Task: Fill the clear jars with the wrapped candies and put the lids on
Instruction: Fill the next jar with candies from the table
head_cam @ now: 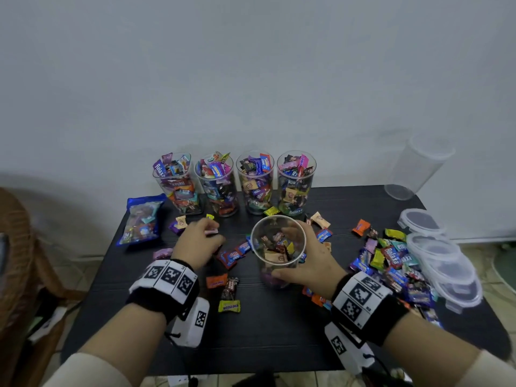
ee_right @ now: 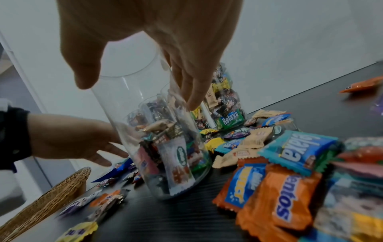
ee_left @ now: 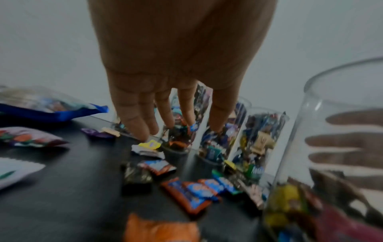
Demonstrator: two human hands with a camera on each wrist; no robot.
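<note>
right hand [head_cam: 305,256] grip: wrapped round part-filled jar [head_cam: 277,248] | left hand [head_cam: 196,243] grip: fingers spread over candies [head_cam: 233,254]

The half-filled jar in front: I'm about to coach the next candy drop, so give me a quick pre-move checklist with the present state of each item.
1. Jar upright on the table: ok.
2. Right hand steadies the jar, fingers round its wall: ok.
3. Jar mouth free of a lid: ok.
4. Room left in the jar, filled only near the bottom: ok.
5. Left hand holds a candy: cannot tell; in the left wrist view its fingers are straight.
6. Loose candies within reach beside the jar: ok.
</note>
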